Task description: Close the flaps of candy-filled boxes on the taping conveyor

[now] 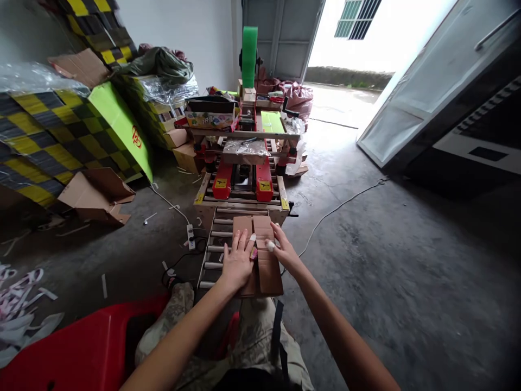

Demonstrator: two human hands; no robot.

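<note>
A brown cardboard box point(270, 274) lies on the roller conveyor point(215, 248) in front of my knees, its two top flaps folded inward with a narrow gap between them. My left hand point(237, 266) rests flat on the left flap, fingers spread, with a white wrap on one fingertip. Beside that hand a small pink and yellow item shows in the gap; I cannot make out what it is. My right hand point(286, 254) grips the box's right edge, its white-wrapped thumb on the right flap and its other fingers along the side.
Ahead stands a red carton-sealing machine point(264, 182) with a green tape roll point(249, 57) on top. Stacks wrapped in black and yellow tape point(52, 130) and an open carton point(95, 193) are at left. A red stool point(81, 347) is close by. Cables point(329, 212) cross the floor.
</note>
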